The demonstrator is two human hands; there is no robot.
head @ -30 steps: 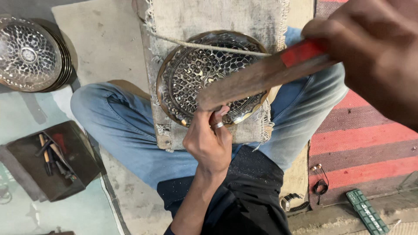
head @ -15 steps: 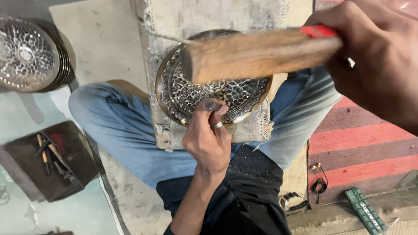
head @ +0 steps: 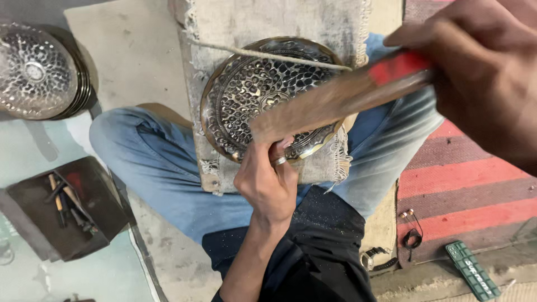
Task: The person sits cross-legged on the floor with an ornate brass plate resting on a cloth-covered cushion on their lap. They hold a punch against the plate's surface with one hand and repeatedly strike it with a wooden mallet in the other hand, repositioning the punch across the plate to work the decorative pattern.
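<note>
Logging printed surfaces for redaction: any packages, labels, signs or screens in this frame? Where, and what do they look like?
Green flat rectangular object: floor at lower right, beside the red striped mat; green with light markings on top; package or device, cannot tell.
Red band: on the wooden mallet handle, at the right hand; plain red as far as visible.
No signs or screens visible.

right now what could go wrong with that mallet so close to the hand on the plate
The left hand grips at the plate rim right under the mallet head, so a stray blow could hit its fingers. The right hand holds the handle at its far end, so aim may wander and dent the pattern.
</note>
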